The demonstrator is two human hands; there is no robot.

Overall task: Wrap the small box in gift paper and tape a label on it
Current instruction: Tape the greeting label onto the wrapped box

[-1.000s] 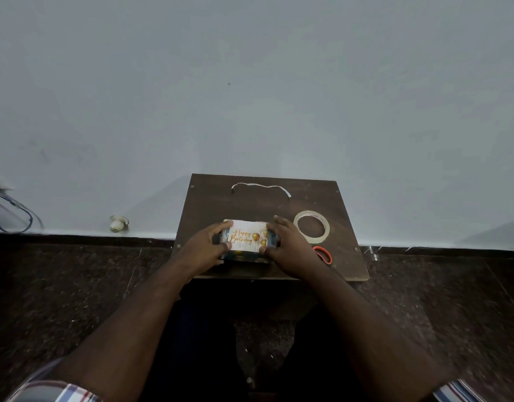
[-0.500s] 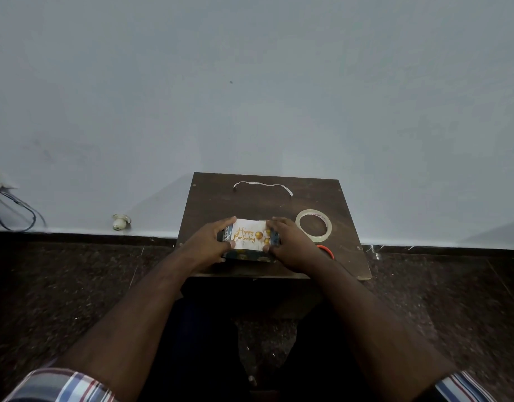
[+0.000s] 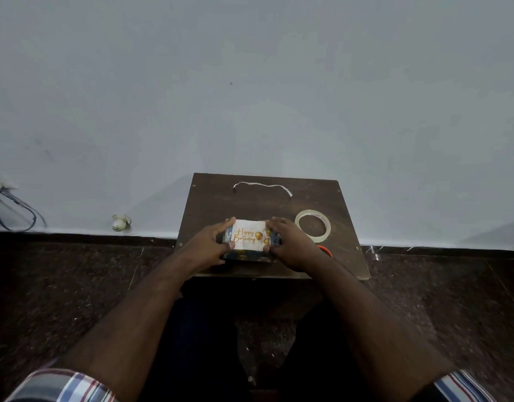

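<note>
A small box [image 3: 244, 256] wrapped in dark patterned gift paper sits near the front of a small dark wooden table [image 3: 258, 204]. A white "Happy Birthday" label [image 3: 249, 235] with gold balloons lies on its top. My left hand [image 3: 209, 245] grips the box's left end, fingers on the far edge and thumb on the label's left edge. My right hand [image 3: 292, 245] grips the right end the same way, its thumb at the label's lower right corner. A roll of clear tape [image 3: 312, 227] lies flat to the right of the box.
A thin white paper strip [image 3: 261, 186] lies at the table's back. Something red-orange [image 3: 325, 249] peeks out behind my right wrist. The table stands against a pale wall; dark stone floor surrounds it. A white plug [image 3: 121, 222] and cables [image 3: 15, 210] lie at left.
Both hands stay on the box's ends with only slight finger shifts. The box and label have not visibly moved on the table.
</note>
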